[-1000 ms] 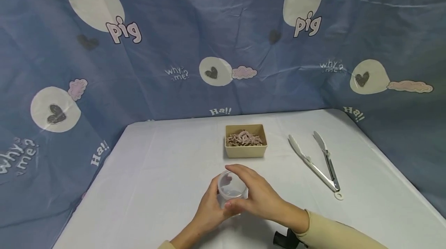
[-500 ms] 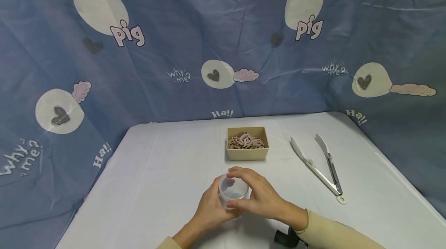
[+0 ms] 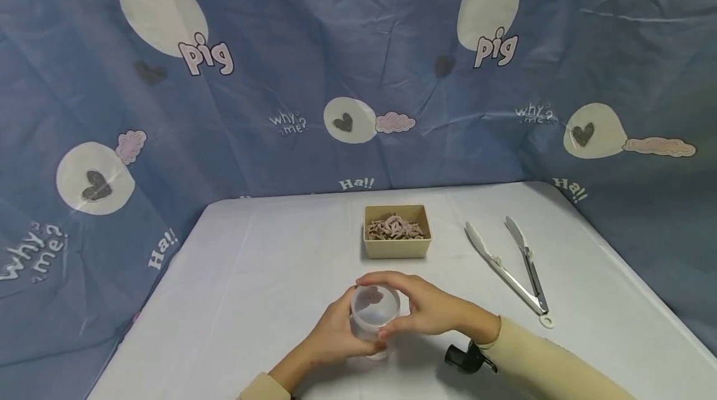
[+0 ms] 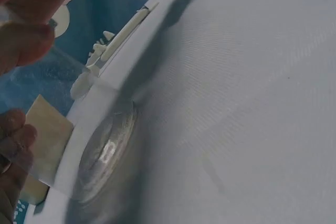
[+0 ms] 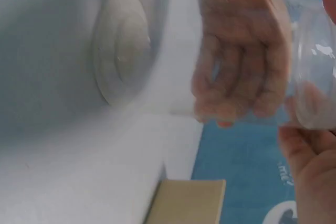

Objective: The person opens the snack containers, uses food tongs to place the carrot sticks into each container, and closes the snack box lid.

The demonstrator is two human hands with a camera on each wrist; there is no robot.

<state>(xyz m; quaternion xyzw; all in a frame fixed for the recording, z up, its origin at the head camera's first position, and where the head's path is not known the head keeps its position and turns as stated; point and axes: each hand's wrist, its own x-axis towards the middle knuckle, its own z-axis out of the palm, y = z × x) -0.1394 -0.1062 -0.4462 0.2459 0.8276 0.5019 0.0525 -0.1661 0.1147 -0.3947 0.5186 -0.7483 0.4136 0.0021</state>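
A clear plastic jar [image 3: 374,308] stands upright on the white table close to the person, its round base [image 4: 107,150] visible low in the left wrist view. The left hand [image 3: 335,333] wraps round the jar's side, fingers behind and thumb in front. At the jar's top, the right hand [image 3: 428,308] holds the round rim between thumb and fingers. Through the clear wall [image 5: 176,56], the right wrist view shows the left hand's curled fingers. Whether a thin clear lid covers the top, I cannot tell.
Behind the hands stands a beige box [image 3: 398,248] holding a pile of pinkish-brown strips [image 3: 394,227]. Metal tongs [image 3: 512,279] lie spread on the right. A blue printed cloth [image 3: 358,76] hangs behind the table [image 3: 269,251].
The right hand has turned slightly, its fingertips shifting left along the rim and its thumb right. Left hand and jar have moved a little toward the person. Box and tongs stay put.
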